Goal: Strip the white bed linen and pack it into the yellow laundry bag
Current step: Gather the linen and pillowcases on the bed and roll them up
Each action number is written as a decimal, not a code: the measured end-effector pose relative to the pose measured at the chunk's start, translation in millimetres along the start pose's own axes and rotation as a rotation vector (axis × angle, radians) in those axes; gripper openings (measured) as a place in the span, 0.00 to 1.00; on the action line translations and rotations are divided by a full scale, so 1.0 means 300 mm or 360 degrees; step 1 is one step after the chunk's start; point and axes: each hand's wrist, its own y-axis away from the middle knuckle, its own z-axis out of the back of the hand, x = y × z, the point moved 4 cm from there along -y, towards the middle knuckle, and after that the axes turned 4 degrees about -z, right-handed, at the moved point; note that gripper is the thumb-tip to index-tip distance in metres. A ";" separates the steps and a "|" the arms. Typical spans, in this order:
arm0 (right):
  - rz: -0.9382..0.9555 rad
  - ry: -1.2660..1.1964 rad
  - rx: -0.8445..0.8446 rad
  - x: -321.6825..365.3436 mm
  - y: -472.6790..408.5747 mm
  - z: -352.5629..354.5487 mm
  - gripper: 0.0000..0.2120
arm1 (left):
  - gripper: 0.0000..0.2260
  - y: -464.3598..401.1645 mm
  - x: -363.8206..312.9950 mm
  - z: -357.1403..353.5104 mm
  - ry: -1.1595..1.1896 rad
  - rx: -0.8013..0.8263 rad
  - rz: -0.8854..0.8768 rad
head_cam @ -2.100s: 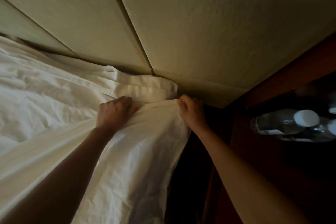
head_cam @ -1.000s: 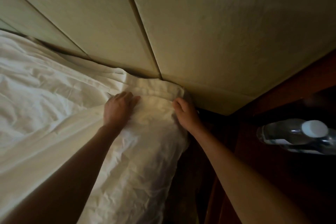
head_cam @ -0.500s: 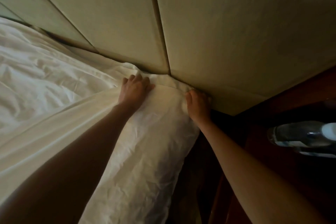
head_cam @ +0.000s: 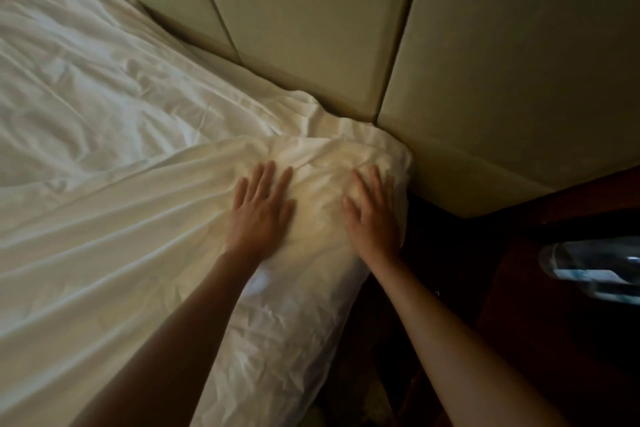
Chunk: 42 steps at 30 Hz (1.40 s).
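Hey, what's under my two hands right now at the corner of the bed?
Both the left hand and the right hand lie flat, fingers straight, on the white sheet at the corner beside the padded headboard. Whatever lies beneath the sheet is covered and cannot be seen.

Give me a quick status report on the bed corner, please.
Left hand and right hand open, flat on the white sheet. Sheet on the mattress corner. Yellow bag not in view.

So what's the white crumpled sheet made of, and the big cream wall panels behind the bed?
The white crumpled sheet looks like thin woven cloth, perhaps cotton: matte, with many soft creases. The cream wall panels look like padded leather or vinyl: smooth, faintly shiny, with rounded edges at the seams. I can't tell which.
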 end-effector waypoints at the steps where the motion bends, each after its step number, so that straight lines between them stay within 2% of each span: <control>1: -0.0013 0.0048 0.0042 -0.006 -0.003 -0.004 0.27 | 0.30 0.016 0.019 0.002 0.0023 0.0039 0.0003; 5: -0.0074 0.0212 0.0221 0.010 -0.026 0.006 0.25 | 0.33 0.103 0.054 0.057 0.0248 0.0059 0.0055; 9: -0.0239 0.0235 0.0314 0.170 0.056 0.061 0.26 | 0.27 0.327 0.087 0.109 0.0500 -0.0011 0.0285; 13: 0.0037 0.0148 0.0394 0.407 0.305 0.068 0.28 | 0.32 0.557 0.166 0.134 0.0579 -0.0104 0.0513; 20: 0.0195 0.0151 0.0683 0.612 0.624 0.015 0.24 | 0.22 0.923 0.247 0.165 0.0647 -0.0257 0.0915; 23: 0.0327 0.0158 0.0804 0.671 0.776 -0.022 0.26 | 0.22 1.127 0.240 0.153 0.0728 -0.0344 0.1151; 35: 0.0968 0.0519 0.1605 0.600 1.412 -0.157 0.28 | 0.21 2.023 -0.002 -0.205 0.1125 -0.0539 0.2123; 39: 0.1175 0.0654 0.1779 0.586 1.633 -0.201 0.28 | 0.22 2.251 -0.088 -0.297 0.1213 -0.0596 0.2270; 42: 0.1309 0.0771 0.1868 0.601 1.800 -0.230 0.29 | 0.24 2.410 -0.107 -0.340 0.1335 -0.0747 0.2531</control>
